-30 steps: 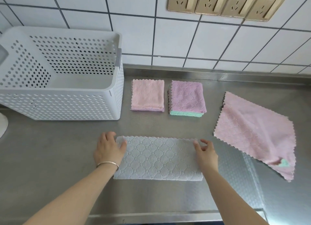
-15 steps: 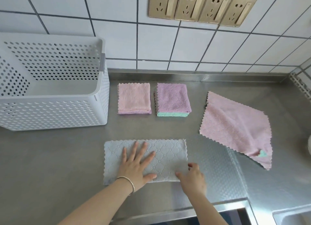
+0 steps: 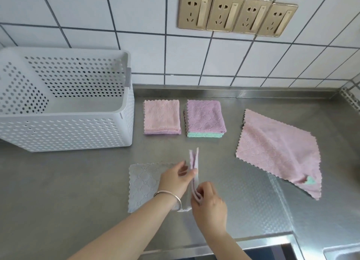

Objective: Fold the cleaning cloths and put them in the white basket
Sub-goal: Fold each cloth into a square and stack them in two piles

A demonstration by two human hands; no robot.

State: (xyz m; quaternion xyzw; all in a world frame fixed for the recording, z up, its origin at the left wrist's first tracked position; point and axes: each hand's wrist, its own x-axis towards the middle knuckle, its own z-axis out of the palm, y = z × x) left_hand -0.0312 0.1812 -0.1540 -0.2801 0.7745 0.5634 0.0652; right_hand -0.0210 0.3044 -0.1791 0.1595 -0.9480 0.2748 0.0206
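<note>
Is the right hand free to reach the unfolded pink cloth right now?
Probably not yet: the right hand grips the grey cloth mid-fold. The path to the pink cloth looks unobstructed.

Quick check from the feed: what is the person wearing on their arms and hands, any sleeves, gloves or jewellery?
Both forearms are bare as far as the frame shows: no sleeves in view and no gloves. The left hand has a thin, plain silver bangle at the wrist. The right hand and its wrist carry nothing. No rings or watch are visible.
</note>
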